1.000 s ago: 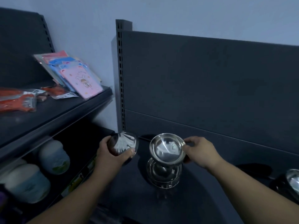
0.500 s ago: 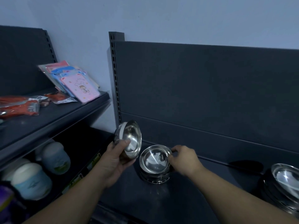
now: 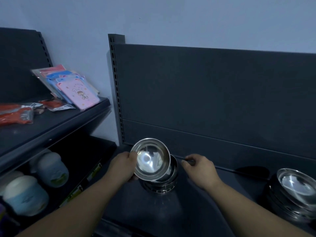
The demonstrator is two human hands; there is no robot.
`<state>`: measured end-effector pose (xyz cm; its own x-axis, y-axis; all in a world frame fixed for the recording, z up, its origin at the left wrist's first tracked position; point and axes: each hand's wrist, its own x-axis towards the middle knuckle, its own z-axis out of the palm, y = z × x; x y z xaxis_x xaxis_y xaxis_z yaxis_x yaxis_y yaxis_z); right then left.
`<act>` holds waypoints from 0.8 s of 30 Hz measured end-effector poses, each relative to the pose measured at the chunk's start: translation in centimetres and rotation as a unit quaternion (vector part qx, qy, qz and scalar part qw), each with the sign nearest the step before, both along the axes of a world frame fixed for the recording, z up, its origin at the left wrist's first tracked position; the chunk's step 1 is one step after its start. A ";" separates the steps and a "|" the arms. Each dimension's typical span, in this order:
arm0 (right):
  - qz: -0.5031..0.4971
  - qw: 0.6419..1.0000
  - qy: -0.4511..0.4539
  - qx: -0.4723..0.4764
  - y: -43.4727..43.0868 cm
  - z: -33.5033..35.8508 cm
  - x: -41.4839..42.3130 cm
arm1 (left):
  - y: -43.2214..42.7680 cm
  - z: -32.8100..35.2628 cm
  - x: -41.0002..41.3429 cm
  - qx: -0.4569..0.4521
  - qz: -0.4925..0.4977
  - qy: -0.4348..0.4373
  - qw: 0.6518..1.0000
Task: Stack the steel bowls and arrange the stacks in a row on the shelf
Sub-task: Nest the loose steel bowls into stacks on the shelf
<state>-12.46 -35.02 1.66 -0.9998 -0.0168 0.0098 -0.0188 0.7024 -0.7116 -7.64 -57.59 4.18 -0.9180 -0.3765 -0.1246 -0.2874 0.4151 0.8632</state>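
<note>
A shiny bowl [image 3: 151, 161] is sitting tilted over a short stack of bowls [image 3: 159, 186], its low edge resting in the top one. The left hand [image 3: 122, 165] is gripping the tilted bowl by its left rim, thumb on top. The right hand [image 3: 201, 168] is waiting just beside the stack with its fingers curled; I cannot tell if it is touching or holding anything. The stack is standing on a dark shelf [image 3: 196, 212], near the back panel [image 3: 213, 100]. Another pile of bowls [image 3: 294, 189] is sitting far to the right. On the left, a higher shelf [image 3: 51, 124] is holding bright packets [image 3: 80, 94], and pale jars [image 3: 51, 168] are standing under it.
</note>
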 end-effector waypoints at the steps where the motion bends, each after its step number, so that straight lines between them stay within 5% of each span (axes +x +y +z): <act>1: -0.001 1.000 -0.008 -0.001 0.2 -0.2 0.2 | 0.0 -0.4 -0.4 -0.002 -0.005 -0.016 1.000; 9: 0.037 0.998 -0.041 -0.017 0.3 -1.3 1.9 | 0.3 -2.4 -2.1 -0.031 -0.038 -0.100 0.994; 15: 0.094 0.992 -0.062 -0.058 0.1 -1.2 2.5 | 0.3 -3.5 -2.3 -0.059 -0.022 -0.081 0.995; 18: 0.124 0.984 -0.097 -0.083 0.1 -1.6 2.3 | 0.3 -4.3 -1.6 0.069 -0.020 -0.060 0.996; 21: 0.133 0.968 -0.150 -0.154 0.0 -2.1 2.3 | 0.8 -4.9 -0.6 0.283 -0.032 -0.107 0.953; 24: 0.123 0.948 -0.185 -0.227 -0.8 -2.2 2.2 | 1.1 -6.0 -0.4 0.347 -0.034 -0.125 0.929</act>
